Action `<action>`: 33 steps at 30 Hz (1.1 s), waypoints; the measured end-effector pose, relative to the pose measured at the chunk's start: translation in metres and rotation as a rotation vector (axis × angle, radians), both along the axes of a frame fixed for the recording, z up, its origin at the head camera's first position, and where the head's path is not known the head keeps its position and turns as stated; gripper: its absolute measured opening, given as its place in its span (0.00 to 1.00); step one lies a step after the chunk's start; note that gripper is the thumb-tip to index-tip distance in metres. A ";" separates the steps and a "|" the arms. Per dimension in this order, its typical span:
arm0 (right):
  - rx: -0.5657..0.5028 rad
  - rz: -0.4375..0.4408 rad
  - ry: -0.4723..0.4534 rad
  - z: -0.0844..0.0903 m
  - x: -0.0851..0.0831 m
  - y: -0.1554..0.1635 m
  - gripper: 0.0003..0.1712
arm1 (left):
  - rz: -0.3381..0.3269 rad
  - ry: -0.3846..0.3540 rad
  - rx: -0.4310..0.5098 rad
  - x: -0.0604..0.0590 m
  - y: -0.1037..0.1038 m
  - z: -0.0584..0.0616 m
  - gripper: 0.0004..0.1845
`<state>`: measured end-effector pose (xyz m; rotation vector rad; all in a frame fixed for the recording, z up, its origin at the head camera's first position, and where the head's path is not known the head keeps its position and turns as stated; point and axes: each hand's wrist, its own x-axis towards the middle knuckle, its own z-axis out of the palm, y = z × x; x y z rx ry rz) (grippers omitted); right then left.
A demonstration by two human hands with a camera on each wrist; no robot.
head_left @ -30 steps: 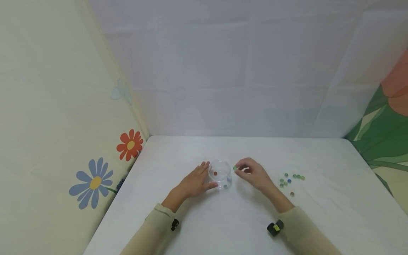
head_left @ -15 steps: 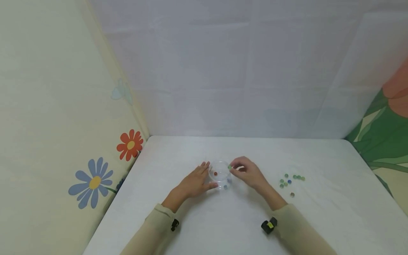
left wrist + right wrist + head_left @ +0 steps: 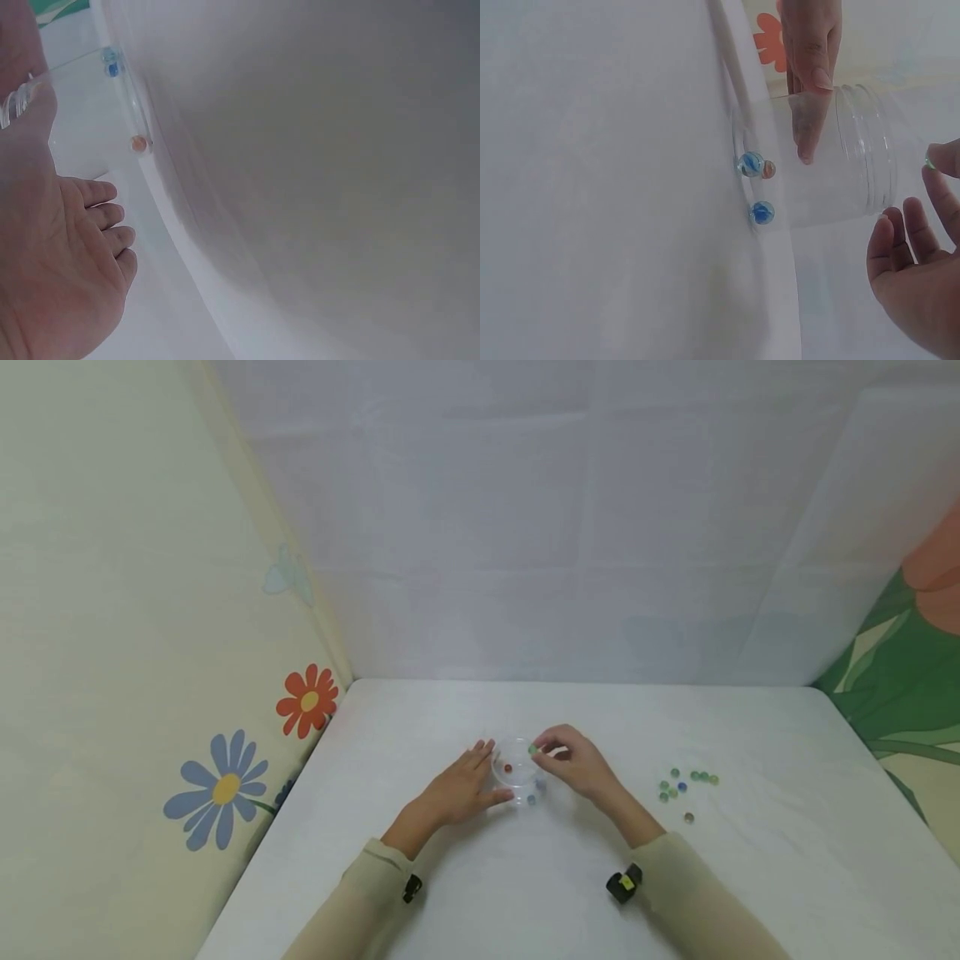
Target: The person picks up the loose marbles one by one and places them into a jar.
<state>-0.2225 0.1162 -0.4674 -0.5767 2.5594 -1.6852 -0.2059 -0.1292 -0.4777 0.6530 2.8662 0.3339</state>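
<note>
Green marble (image 3: 532,749) pinched in right hand (image 3: 573,766) fingers over jar (image 3: 517,768), left hand (image 3: 457,789) flat against it

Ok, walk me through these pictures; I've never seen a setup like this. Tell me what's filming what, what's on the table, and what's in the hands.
There is no machine here: a person works with two bare hands and wears three cameras. The wide picture comes from a camera on the head, looking down at a white table. The other two come from cameras strapped to each wrist, so they look skewed and very close.

On the table stands a clear jar with a few marbles in it: blue ones and an orange one. The left hand rests against the jar's side, fingers straight. The right hand has a green marble in a fingertip grip right at the jar's rim. More loose marbles lie on the table to the right.
</note>
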 end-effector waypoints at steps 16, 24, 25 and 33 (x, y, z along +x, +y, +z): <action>0.003 0.027 -0.001 0.003 -0.003 -0.003 0.15 | -0.026 0.015 -0.015 -0.002 -0.001 -0.003 0.52; 0.024 0.015 -0.018 0.005 -0.001 -0.002 0.15 | -0.023 -0.006 0.012 -0.001 -0.001 -0.002 0.52; 0.027 0.011 -0.015 0.006 0.000 -0.001 0.15 | -0.022 -0.006 0.010 -0.001 -0.001 -0.002 0.52; 0.060 -0.008 -0.011 0.008 0.000 0.013 0.19 | -0.004 -0.012 0.012 -0.001 0.000 -0.001 0.51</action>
